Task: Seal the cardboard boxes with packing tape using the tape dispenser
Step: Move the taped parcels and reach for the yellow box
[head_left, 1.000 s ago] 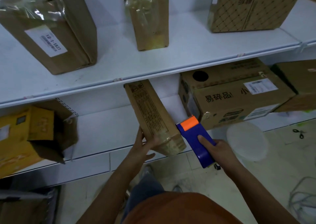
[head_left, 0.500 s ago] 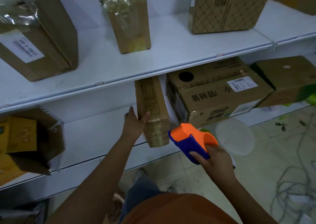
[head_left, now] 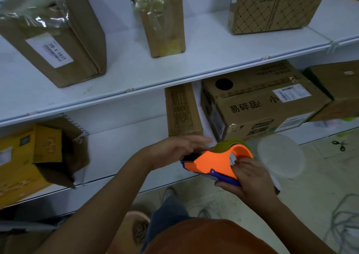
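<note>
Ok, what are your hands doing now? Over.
Right hand grips dispenser. Left hand open at its front end, off the slim box. Box stands on lower shelf. Nothing in the way.

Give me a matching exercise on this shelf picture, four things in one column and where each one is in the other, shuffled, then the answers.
Things
1. tape dispenser
2. box with the 10-1-1937 label
3. narrow upright box
4. scissors

Places
A. on the floor at the right
B. lower shelf, beside the box with a round hole
C. upper shelf, far left
D. in the right hand, left hand at its front

Pairs: 1-D, 2-C, 3-B, 4-A
</note>
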Action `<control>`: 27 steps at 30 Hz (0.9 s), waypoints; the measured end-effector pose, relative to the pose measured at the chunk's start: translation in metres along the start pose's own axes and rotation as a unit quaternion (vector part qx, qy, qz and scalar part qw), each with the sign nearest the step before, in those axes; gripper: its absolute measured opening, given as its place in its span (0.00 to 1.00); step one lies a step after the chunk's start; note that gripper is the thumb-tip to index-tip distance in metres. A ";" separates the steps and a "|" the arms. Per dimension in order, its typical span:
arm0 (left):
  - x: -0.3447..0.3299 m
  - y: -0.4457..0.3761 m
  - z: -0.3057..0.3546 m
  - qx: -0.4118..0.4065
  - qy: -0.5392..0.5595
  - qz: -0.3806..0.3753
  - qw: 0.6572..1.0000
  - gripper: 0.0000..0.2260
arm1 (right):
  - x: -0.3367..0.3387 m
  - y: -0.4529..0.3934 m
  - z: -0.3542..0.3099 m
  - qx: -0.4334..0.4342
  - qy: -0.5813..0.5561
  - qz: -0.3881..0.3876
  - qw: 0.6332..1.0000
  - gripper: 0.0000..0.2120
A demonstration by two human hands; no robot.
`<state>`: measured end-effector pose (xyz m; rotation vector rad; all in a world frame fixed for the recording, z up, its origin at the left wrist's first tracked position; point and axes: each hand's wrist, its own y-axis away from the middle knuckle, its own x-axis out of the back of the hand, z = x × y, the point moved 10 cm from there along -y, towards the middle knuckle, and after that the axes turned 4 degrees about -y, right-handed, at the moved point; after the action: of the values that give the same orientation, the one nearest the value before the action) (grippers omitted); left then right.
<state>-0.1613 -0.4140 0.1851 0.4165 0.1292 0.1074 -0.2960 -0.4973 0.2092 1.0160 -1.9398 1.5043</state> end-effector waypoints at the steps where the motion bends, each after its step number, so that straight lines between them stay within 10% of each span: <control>1: 0.000 0.002 -0.001 -0.003 -0.015 0.000 1.000 0.27 | 0.000 0.000 -0.001 -0.001 -0.003 0.000 1.000 0.26; 14: 0.025 0.019 0.009 -0.086 -0.189 0.202 0.957 0.07 | -0.010 0.016 0.002 -0.090 -0.040 -0.066 0.993 0.29; 20: 0.045 0.030 0.001 -0.101 -0.225 0.270 0.931 0.06 | -0.041 0.011 0.014 -0.196 -0.058 -0.257 0.944 0.39; 27: 0.065 0.040 0.003 -0.110 -0.232 0.317 0.913 0.05 | -0.054 -0.001 0.023 -0.181 -0.066 -0.330 0.924 0.27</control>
<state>-0.1003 -0.3705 0.1977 0.2346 -0.4928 0.6538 -0.2606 -0.5052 0.1635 1.4255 -1.6209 0.6915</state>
